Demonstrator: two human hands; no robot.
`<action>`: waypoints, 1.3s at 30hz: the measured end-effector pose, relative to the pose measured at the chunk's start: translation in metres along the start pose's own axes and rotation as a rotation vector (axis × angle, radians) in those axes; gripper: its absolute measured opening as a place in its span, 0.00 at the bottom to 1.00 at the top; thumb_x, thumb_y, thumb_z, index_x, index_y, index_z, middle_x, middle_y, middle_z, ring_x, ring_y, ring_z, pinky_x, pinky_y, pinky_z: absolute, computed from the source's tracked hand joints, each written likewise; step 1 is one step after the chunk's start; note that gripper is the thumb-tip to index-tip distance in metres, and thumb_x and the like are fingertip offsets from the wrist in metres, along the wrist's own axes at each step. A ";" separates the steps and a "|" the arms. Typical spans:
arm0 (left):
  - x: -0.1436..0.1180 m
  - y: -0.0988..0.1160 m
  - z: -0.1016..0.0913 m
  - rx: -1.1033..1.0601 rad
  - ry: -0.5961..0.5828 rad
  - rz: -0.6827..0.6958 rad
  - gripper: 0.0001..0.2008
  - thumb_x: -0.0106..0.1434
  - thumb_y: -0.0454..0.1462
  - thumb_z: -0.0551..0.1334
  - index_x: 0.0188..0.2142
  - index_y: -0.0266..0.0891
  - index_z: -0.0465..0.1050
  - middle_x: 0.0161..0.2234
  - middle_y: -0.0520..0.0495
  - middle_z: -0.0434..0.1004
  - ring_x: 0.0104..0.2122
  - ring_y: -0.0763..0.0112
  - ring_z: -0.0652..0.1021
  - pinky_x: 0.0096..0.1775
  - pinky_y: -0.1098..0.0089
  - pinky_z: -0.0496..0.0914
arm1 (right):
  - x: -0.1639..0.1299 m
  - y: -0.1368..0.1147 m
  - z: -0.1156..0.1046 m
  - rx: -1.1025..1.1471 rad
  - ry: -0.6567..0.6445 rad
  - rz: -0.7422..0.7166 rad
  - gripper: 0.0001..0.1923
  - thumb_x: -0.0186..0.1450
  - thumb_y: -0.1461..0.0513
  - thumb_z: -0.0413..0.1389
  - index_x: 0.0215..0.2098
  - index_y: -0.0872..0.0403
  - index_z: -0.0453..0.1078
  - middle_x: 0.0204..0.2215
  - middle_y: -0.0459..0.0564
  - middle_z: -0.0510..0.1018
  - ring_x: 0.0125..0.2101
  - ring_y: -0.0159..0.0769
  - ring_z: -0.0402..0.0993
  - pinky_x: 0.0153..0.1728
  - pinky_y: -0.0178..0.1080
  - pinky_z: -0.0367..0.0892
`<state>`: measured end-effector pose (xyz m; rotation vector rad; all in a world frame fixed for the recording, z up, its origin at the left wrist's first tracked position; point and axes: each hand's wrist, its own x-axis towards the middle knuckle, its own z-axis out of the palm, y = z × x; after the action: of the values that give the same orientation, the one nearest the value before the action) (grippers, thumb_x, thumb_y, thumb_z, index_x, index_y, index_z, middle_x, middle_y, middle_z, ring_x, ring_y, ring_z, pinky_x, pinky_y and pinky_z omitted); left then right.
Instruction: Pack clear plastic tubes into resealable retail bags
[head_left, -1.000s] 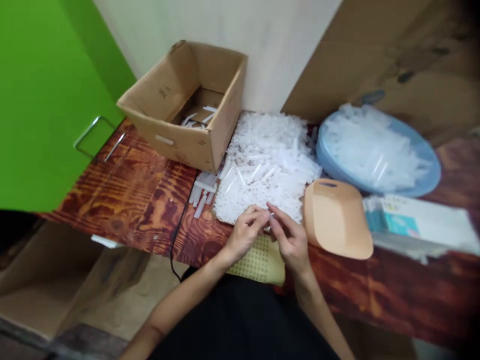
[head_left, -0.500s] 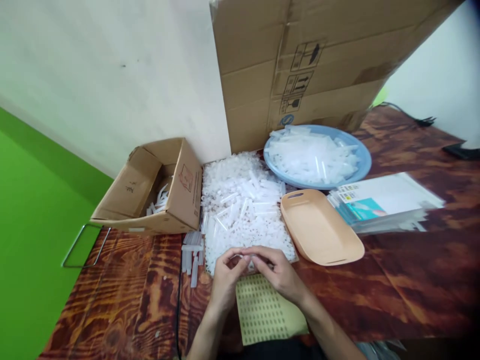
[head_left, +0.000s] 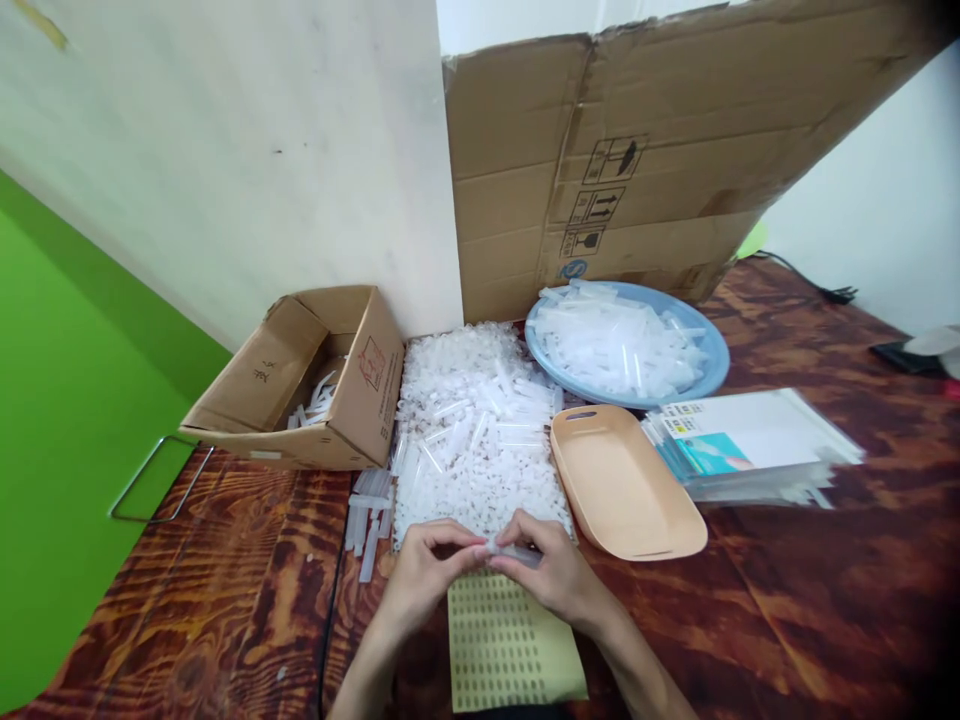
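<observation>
Over the front edge of the white pile, my right hand point(head_left: 555, 575) is closed around a translucent plastic tube point(head_left: 519, 553) lying crosswise. The fingertips of my left hand point(head_left: 424, 570) pinch the left end of that tube; whether a small separate piece sits there is hidden by the fingers. Beneath both hands is a yellow sheet point(head_left: 506, 650) with rows of small dark-printed labels. Just beyond them spreads a heap of small white plastic pieces point(head_left: 480, 490), with clear tubes point(head_left: 465, 430) strewn across it.
An open cardboard box point(head_left: 367, 390) stands left, with several tubes point(head_left: 367, 520) beside it. Right of the heap are a beige tray point(head_left: 630, 490), a blue basin point(head_left: 716, 365) full of tubes, and stacked printed bags point(head_left: 765, 435). A large carton point(head_left: 517, 200) stands behind.
My hands have moved slightly apart, and the tube now shows in my right hand. The view has tilted up a little, so the surroundings sit lower.
</observation>
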<state>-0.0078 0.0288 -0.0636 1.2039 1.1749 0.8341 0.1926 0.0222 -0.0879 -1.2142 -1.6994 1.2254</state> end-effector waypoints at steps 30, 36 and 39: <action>0.051 0.027 -0.030 0.704 -0.123 0.097 0.08 0.65 0.38 0.66 0.32 0.39 0.83 0.32 0.45 0.84 0.34 0.65 0.82 0.38 0.73 0.72 | 0.012 -0.028 -0.011 -0.175 0.083 -0.121 0.10 0.69 0.60 0.57 0.30 0.53 0.69 0.28 0.46 0.78 0.30 0.35 0.74 0.33 0.35 0.63; 0.136 0.032 -0.065 1.004 0.237 0.027 0.08 0.64 0.32 0.63 0.41 0.33 0.80 0.42 0.31 0.82 0.47 0.53 0.80 0.45 0.66 0.69 | 0.015 -0.024 -0.017 -0.016 0.330 -0.128 0.08 0.68 0.57 0.59 0.39 0.53 0.76 0.35 0.51 0.79 0.34 0.39 0.75 0.36 0.38 0.68; 0.151 0.026 -0.062 1.086 0.231 0.004 0.06 0.62 0.34 0.66 0.37 0.33 0.81 0.38 0.32 0.82 0.43 0.51 0.81 0.42 0.66 0.69 | 0.011 -0.028 -0.022 0.098 0.355 -0.170 0.08 0.69 0.57 0.59 0.41 0.52 0.77 0.40 0.53 0.79 0.43 0.43 0.75 0.45 0.41 0.69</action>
<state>-0.0304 0.1925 -0.0694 1.9952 1.9155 0.2886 0.2015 0.0355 -0.0547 -1.1262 -1.4314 0.9172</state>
